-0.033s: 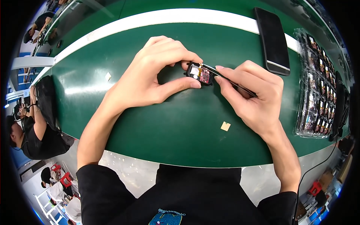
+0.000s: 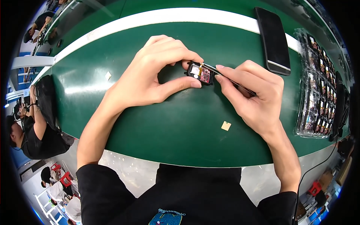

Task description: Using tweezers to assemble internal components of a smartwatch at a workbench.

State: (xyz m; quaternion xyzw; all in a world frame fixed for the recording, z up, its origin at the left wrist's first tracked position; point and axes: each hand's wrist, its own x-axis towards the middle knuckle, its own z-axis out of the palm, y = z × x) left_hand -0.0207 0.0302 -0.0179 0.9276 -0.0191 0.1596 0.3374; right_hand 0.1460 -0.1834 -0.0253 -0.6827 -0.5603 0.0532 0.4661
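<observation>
My left hand (image 2: pixel 159 71) grips a small black device housing (image 2: pixel 200 74) between thumb and fingers, a little above the green table. Inside the housing show a red circuit board, a silvery-white block and a bit of yellow tape. From the right, my right hand (image 2: pixel 253 90) holds thin metal tweezers (image 2: pixel 234 83) in a pinch. Their tips reach the upper edge of the housing, by the yellow tape and close to my left forefinger. Whether the tips grasp anything is too small to tell.
Clear plastic trays (image 2: pixel 317 86) with many similar units stand at the right. A black phone-like slab (image 2: pixel 273 41) lies across the white strip (image 2: pixel 180 15) at the back. Small pale squares (image 2: pixel 225 125) lie on the green table (image 2: pixel 168 138). Another person (image 2: pixel 37 131) sits at the left.
</observation>
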